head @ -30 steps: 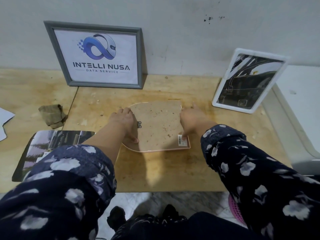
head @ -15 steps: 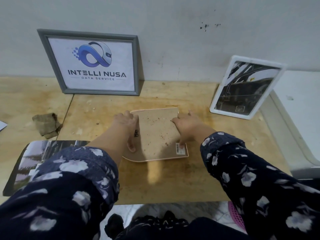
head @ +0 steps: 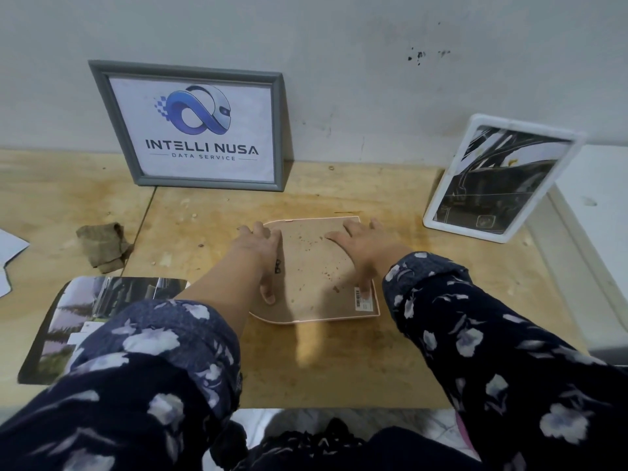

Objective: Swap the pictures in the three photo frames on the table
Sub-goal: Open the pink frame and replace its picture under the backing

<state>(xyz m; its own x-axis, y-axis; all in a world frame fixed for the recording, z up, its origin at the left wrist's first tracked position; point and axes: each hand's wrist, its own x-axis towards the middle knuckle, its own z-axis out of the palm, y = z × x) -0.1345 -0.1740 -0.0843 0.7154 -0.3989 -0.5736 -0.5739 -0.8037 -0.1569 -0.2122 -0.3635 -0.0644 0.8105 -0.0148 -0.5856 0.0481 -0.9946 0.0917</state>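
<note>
Both of your hands have slid up the back of the pink frame (head: 316,270) since a moment ago: your left hand (head: 261,246) now lies along its left edge with the fingers (head: 268,294) reaching toward you, and your right hand (head: 363,246) is spread over its right side, one fingertip resting near the barcode sticker (head: 359,298). Your fingers on both hands lie flat and fairly straight, pressing on the brown backing board rather than gripping it.

That pink frame lies face down in the middle of the desk (head: 339,362), its speckled brown back turned up, rounded corners on the left.

You have two more frames at the back. A grey frame (head: 193,125) with a blue logo and the words "INTELLI NUSA DATA SERVICE" leans upright against the wall (head: 339,62) to the left. A white frame (head: 499,178) with a dark picture stands tilted at the right, well apart from the pink one.

A loose photo (head: 88,311) lies flat on the desk near your left sleeve (head: 136,385), partly covered by it. A crumpled brown cloth (head: 102,246) sits beyond the photo, and a bit of white paper (head: 10,253) shows at the far left edge. Your right sleeve (head: 492,351) covers the desk's near right part.
</note>
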